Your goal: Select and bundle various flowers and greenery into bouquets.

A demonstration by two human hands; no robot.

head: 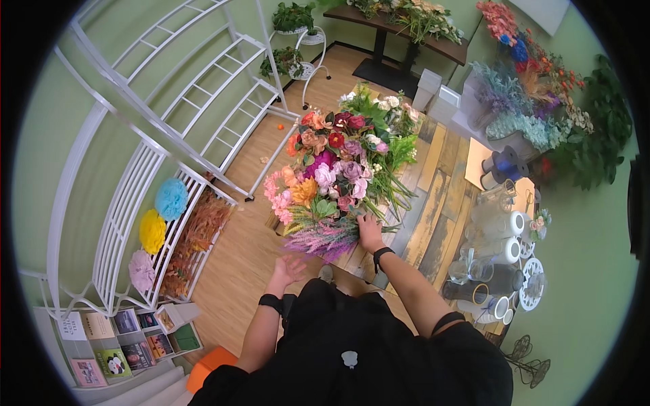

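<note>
A large heap of artificial flowers [350,170] in red, pink, orange, purple and white covers the near left part of a wood-plank table [431,188]. Purple and pink lavender-like sprays [327,238] lie at its near edge, heads to the left. My right hand [369,229] rests at the stems of these sprays; whether its fingers grip them cannot be told. My left hand [289,270] is held palm up, fingers apart, beside the table's near left corner, just short of the purple heads, with nothing in it.
Glass and white vases [492,231] and ribbon spools [502,167] stand along the table's right side. White metal racks [203,96] are at the left, paper pompoms [171,199] on one. Beyond the table are white containers [444,104] and a dark side table [401,28] with more flowers.
</note>
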